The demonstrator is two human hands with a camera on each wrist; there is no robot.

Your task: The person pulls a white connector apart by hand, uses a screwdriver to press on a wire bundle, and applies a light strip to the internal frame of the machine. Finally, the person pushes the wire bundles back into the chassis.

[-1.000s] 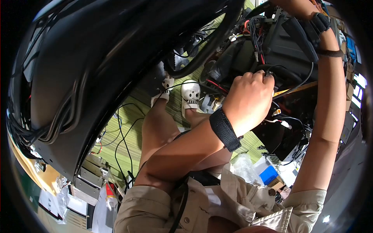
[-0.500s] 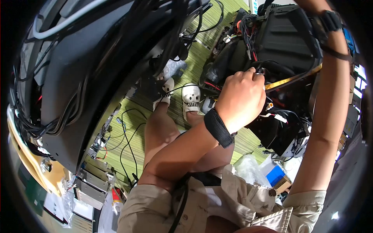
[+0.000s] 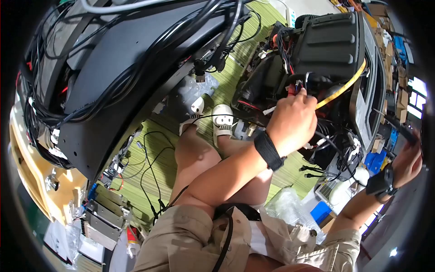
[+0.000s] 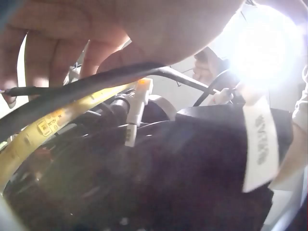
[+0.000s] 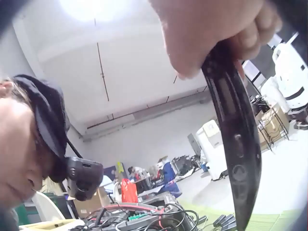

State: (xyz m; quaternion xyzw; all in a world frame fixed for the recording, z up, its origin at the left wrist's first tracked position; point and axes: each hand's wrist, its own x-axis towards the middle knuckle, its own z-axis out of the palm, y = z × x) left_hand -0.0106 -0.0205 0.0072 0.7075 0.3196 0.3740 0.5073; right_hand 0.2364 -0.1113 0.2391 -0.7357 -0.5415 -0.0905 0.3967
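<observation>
At the right of the head view, my right hand (image 3: 405, 161) grips one end of a long, curved, glossy black piece (image 5: 236, 144) with a tapered tip. The right wrist view shows it hanging down from the fingers. My left hand (image 3: 292, 121) is over the wiring of a black machine with a ribbed cover (image 3: 326, 43), its finger ends mostly hidden. A yellow LED strip (image 3: 343, 90) runs from beside this hand to the machine's side. In the left wrist view, a black cable (image 4: 82, 91) crosses under the palm, near a white connector (image 4: 137, 103).
A large dark panel (image 3: 108, 86) draped with black cables fills the left. Loose black plugs (image 3: 321, 171) lie right of centre, near a blue box (image 3: 321, 211). Metal brackets (image 3: 104, 222) stand at lower left. Cables (image 3: 147, 158) trail over the green floor.
My right hand has come down from the top to the right side, carrying the black piece. The left hand stays near the wiring. The head view has shifted, showing more of the machine.
</observation>
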